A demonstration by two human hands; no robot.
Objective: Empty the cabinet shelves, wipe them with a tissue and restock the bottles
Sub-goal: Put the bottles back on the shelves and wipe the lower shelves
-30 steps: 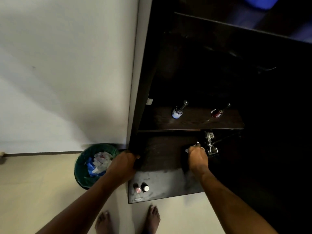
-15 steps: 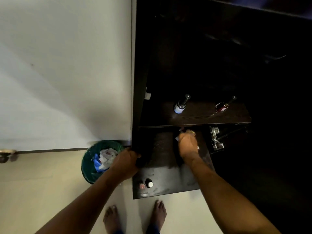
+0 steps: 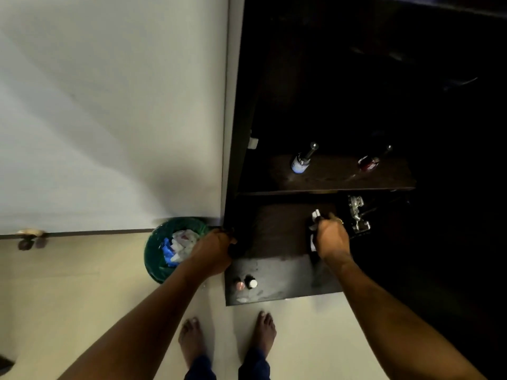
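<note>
Tissue is clamped in the curled fingers of the right hand on the lower shelf; the cabinet side is gripped by curled fingers of the left hand.

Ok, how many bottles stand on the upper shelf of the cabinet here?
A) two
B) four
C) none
A: a blue-labelled bottle and a red bottle stand apart on the upper shelf, and no others show there.
</note>
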